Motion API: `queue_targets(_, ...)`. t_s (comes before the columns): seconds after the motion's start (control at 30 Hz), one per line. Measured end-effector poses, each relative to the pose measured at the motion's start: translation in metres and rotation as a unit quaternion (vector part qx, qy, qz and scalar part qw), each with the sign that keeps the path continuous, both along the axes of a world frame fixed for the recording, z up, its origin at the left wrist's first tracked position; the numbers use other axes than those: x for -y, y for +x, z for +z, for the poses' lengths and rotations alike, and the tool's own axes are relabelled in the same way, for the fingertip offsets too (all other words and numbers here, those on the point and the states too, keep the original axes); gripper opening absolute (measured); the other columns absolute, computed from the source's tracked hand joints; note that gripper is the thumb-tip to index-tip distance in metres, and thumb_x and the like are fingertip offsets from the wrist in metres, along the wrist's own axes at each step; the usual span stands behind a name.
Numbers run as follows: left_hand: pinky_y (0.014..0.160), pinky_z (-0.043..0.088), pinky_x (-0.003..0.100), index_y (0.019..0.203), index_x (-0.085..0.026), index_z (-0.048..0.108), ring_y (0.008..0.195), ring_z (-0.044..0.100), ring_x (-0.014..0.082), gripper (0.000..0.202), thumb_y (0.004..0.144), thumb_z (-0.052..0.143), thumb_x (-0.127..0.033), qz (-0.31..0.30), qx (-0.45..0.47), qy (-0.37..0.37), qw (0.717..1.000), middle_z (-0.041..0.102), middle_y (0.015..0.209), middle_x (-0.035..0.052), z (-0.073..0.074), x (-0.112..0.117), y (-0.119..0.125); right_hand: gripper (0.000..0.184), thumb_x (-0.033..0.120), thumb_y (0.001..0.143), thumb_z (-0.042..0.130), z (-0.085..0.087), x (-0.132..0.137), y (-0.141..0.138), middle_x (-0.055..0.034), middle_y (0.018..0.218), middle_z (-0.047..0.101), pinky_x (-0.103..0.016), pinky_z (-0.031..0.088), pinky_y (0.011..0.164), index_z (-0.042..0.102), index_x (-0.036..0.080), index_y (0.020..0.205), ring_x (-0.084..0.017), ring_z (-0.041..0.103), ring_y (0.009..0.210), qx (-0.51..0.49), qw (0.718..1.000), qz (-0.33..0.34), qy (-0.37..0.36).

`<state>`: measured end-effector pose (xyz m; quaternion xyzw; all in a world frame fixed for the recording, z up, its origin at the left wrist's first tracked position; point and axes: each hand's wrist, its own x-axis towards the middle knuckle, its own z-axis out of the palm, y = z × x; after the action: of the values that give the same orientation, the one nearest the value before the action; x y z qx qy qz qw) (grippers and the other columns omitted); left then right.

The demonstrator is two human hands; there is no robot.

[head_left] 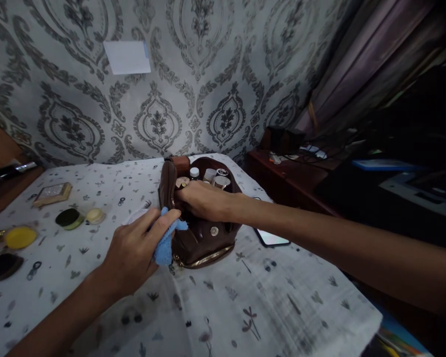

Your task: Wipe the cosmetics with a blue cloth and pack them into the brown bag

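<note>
A brown leather bag [204, 238] stands open in the middle of the cloth-covered table [245, 297], with several small bottles and jars [211, 177] upright inside. My left hand [134, 248] is closed on a blue cloth [166, 243] and presses it against the bag's left side. My right hand [204, 201] reaches across from the right and grips the bag's near rim, fingers curled over the edge.
A phone [273, 238] lies just right of the bag. On the left are a green tin [70, 218], a pale round lid [95, 215], a yellow disc [20, 237], a dark brush [2, 265] and a small wooden box [52, 193]. A dark cluttered sideboard [293, 173] stands to the right.
</note>
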<state>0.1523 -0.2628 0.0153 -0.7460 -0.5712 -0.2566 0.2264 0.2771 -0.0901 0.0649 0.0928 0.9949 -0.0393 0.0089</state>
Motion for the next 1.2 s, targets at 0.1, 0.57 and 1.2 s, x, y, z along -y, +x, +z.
queue_targets(0.1,0.052,0.036,0.023,0.133,-0.019,0.050,0.070,0.058,0.0164,0.040,0.095,0.041,-0.018,0.002,-0.004,-0.008,1.000,0.060,0.094,0.0075,0.001,0.001,0.000,0.023,0.014,0.091,0.049,0.002,0.002,0.001,-0.0175,0.093,0.072,-0.029,0.042,0.063,0.066,0.010,0.106,-0.026,0.069,0.085,0.004,0.996,-0.080,0.037)
queue_targets(0.57,0.052,0.034,0.025,0.132,-0.017,0.050,0.064,0.053,0.0152,0.037,0.097,0.039,-0.019,-0.007,-0.011,-0.002,1.000,0.058,0.092,0.0070,0.004,0.000,0.000,0.028,0.010,0.094,0.044,0.005,-0.005,-0.005,-0.0170,0.094,0.073,-0.031,0.045,0.074,0.069,0.012,0.105,-0.027,0.069,0.096,-0.004,0.993,-0.096,0.066)
queue_targets(1.2,0.052,0.035,0.025,0.135,-0.020,0.047,0.069,0.059,0.0160,0.037,0.099,0.041,-0.021,-0.006,0.009,-0.018,1.000,0.060,0.090,0.0058,0.002,0.001,0.000,0.028,0.008,0.093,0.048,0.024,0.012,0.007,-0.0152,0.100,0.073,-0.031,0.046,0.074,0.069,0.010,0.111,-0.025,0.069,0.094,0.002,0.991,-0.110,0.072)
